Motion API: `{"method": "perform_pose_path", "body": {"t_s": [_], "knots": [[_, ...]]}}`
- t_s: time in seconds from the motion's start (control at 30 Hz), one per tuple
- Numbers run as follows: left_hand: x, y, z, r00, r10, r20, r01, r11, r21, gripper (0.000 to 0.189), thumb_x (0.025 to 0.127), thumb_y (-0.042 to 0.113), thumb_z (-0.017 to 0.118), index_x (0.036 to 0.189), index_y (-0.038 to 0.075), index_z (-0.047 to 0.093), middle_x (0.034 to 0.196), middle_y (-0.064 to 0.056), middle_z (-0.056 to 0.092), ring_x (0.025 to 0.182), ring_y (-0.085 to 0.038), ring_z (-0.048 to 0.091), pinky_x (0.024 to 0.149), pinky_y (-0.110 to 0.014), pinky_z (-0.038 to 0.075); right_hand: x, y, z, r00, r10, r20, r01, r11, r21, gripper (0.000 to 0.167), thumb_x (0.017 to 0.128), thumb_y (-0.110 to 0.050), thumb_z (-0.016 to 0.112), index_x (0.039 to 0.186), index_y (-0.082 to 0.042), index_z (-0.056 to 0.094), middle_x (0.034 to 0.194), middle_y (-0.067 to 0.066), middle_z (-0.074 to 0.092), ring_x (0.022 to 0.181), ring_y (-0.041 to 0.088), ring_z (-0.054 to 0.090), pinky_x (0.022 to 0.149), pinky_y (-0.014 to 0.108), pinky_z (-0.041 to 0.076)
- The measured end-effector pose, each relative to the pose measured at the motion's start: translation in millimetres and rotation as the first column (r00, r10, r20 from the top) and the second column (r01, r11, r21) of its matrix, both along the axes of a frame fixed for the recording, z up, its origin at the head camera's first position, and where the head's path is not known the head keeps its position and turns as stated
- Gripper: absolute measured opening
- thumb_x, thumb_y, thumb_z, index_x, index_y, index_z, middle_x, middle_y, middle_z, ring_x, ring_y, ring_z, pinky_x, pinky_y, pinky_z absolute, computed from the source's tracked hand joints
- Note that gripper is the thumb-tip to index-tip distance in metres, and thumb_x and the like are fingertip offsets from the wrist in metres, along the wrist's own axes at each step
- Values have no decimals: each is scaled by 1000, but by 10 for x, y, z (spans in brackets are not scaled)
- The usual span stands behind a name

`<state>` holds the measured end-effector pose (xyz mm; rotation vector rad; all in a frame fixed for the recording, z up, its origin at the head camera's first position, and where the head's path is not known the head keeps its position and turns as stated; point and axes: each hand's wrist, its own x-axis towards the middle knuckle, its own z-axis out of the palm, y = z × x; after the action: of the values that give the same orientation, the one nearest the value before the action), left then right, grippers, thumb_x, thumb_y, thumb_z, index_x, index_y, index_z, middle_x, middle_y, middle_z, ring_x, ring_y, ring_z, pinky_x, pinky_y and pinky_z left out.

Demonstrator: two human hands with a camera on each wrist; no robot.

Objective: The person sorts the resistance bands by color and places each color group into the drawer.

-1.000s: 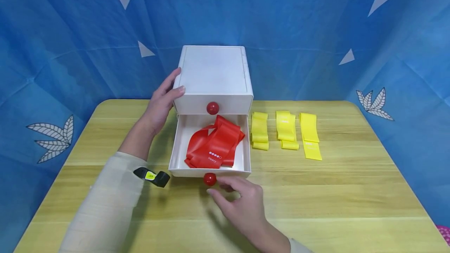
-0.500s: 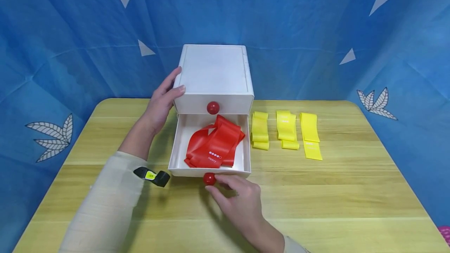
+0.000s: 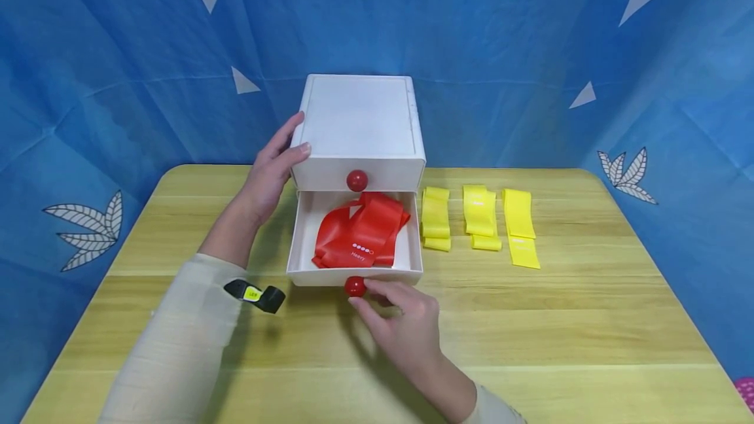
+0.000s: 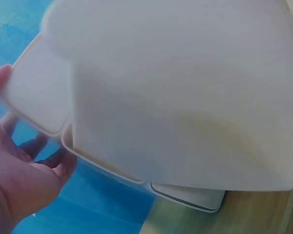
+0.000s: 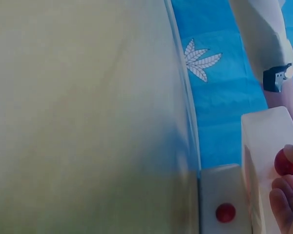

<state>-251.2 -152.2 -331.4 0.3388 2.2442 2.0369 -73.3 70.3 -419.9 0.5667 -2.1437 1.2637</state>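
A white two-drawer cabinet (image 3: 359,116) stands at the back of the table. My left hand (image 3: 268,172) rests against its left side, the thumb at the top's front corner. The lower drawer (image 3: 347,277) is pulled out, and folded red resistance bands (image 3: 365,228) marked "Heavy" lie inside it. At the drawer's front, my right hand (image 3: 406,326) pinches the round red knob (image 3: 355,286) between thumb and index finger. The same knob (image 5: 285,163) shows at the right edge of the right wrist view. In the left wrist view, my left fingers (image 4: 36,146) lie along the cabinet's side (image 4: 39,87).
Three folded yellow bands, a left one (image 3: 436,218), a middle one (image 3: 480,214) and a right one (image 3: 521,228), lie right of the cabinet. The upper drawer with its red knob (image 3: 357,180) is closed. A blue curtain (image 3: 501,51) hangs behind the wooden table (image 3: 559,332).
My right thumb and index finger have come onto the lower knob. The lower drawer has slid slightly inward, its red bands moving with it. My left hand has stayed in place.
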Motion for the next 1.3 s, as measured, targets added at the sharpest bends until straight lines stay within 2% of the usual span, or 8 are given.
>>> {"method": "perform_pose_path", "body": {"t_s": [0.2, 0.47, 0.8, 1.17, 1.3], "knots": [[-4, -2, -3, 1000, 6, 10, -6, 1000, -7, 64, 98, 39, 55, 157, 36, 31, 160, 6, 25, 143, -19, 24, 112, -55, 27, -106, 0, -15, 1000, -16, 6, 16, 1000, -19, 26, 76, -10, 88, 100, -2, 78, 91, 5, 75, 75, 15, 72, 68, 25, 57], [6, 3, 12, 1000, 5, 17, -5, 1000, -4, 64, 99, 39, 53, 158, 34, 30, 161, 4, 24, 144, -20, 23, 113, -54, 25, -320, -29, -12, 1000, -23, 20, 25, 998, -66, 23, 77, -8, 86, 97, -1, 78, 88, 5, 75, 73, 19, 71, 66, 28, 58], [-11, -6, 3, 1000, 4, 18, -4, 1000, -5, 63, 99, 40, 53, 157, 36, 31, 161, 5, 23, 144, -19, 22, 114, -54, 22, -578, -62, 7, 996, -47, 78, 52, 997, -56, 23, 82, -16, 85, 102, -4, 79, 96, 2, 75, 81, 15, 70, 72, 27, 57], [-16, -9, -2, 1000, -3, 14, 3, 1000, 15, 64, 99, 38, 54, 158, 34, 30, 162, 5, 22, 145, -18, 22, 115, -52, 21, -760, -91, -2, 997, -56, 52, 61, 994, -87, 22, 82, -14, 84, 99, -1, 78, 94, 6, 75, 78, 18, 71, 71, 27, 57], [-4, -2, 5, 1000, -6, 10, 6, 1000, 16, 64, 99, 37, 54, 158, 33, 30, 163, 5, 21, 145, -17, 21, 115, -50, 20, -810, -101, -4, 996, -61, 67, 68, 992, -105, 21, 82, -13, 84, 98, -1, 78, 94, 6, 75, 77, 17, 71, 70, 26, 57]]}}
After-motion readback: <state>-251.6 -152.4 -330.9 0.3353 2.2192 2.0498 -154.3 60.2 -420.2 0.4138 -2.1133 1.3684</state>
